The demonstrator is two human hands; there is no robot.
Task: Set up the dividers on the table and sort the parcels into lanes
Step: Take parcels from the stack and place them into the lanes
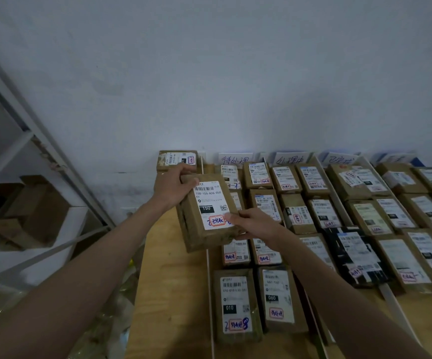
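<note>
Now: parcel [209, 211] held above table [168, 294] at left divider [210, 294], long axis running away, left hand [173, 187] gripping far corner, right hand [255, 224] pinching near edge, lanes rightward.

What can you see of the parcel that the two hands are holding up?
The parcel is a brown cardboard box, scuffed at its edges, held tilted above the table's left part. Its top bears a white label with a barcode, the print 150-150-A26-050, a black patch reading 150, a QR code and a red stamp. The left hand grips its far left corner; the right hand pinches its near right edge. Whether it touches the parcels under it cannot be told.
</note>
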